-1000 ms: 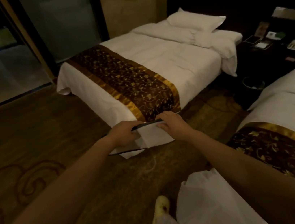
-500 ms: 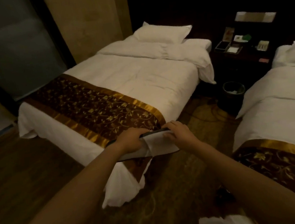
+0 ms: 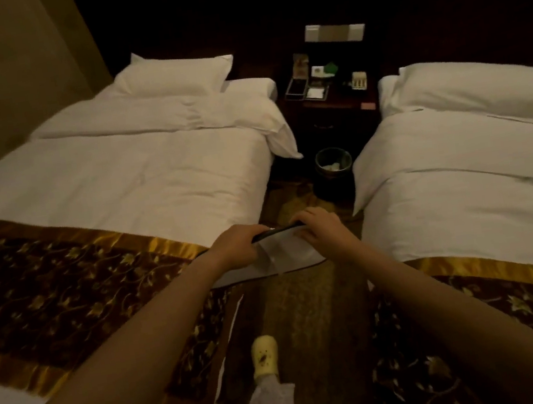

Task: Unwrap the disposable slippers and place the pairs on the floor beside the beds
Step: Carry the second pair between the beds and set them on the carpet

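A pair of flat white disposable slippers (image 3: 286, 254) with dark edging is held out in front of me at about bed height, over the aisle between two beds. My left hand (image 3: 235, 247) grips their left end and my right hand (image 3: 322, 228) grips the right end along the dark top edge. The left bed (image 3: 111, 182) has white linen and a brown and gold runner. The right bed (image 3: 466, 173) looks the same. Whether any wrapper is on the slippers I cannot tell.
A dark nightstand (image 3: 330, 103) with small items stands at the head of the aisle, a round waste bin (image 3: 333, 166) on the floor before it. The carpeted aisle floor (image 3: 307, 309) runs between the beds. My foot in a yellow clog (image 3: 265, 359) stands on it.
The view has swung right and forward, from the foot of the left bed into the aisle between both beds. Both hands keep the same hold on the slippers.
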Demonstrator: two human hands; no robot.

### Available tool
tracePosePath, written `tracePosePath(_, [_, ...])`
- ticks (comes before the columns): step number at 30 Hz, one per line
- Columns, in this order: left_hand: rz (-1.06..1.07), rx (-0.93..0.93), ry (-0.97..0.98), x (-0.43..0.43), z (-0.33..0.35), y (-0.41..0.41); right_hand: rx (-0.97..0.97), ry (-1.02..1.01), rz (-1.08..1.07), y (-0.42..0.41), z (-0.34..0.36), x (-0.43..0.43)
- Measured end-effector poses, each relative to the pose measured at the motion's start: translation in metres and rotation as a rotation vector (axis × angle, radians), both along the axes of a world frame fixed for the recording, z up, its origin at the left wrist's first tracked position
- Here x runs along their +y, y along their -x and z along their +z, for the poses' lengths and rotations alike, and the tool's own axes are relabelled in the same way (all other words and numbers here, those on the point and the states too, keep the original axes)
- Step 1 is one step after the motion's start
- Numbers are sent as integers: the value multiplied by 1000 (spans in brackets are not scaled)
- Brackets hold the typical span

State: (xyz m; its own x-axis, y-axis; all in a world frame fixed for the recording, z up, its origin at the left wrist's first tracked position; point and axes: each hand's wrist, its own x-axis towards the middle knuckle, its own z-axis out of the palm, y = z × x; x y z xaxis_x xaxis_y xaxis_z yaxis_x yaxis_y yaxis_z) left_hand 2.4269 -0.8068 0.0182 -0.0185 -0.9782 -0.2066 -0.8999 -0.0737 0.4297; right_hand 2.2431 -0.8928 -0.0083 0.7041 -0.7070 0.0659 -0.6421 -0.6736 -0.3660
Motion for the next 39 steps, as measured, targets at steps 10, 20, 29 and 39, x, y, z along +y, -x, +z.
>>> tracePosePath(10, [-83, 75, -106, -216, -52, -78, 118, -10, -73, -74, -38, -202])
tracePosePath(20, [-26, 230, -259, -354, -160, -58, 413, 95, 210, -91, -118, -339])
tracePosePath(29, [708, 828, -411, -423, -429, -27, 211, 48, -55, -103, -376, -404])
tracePosePath(39, [1180, 1517, -413, -435, -719, -9, 91, -542, -551, -75, -686, -424])
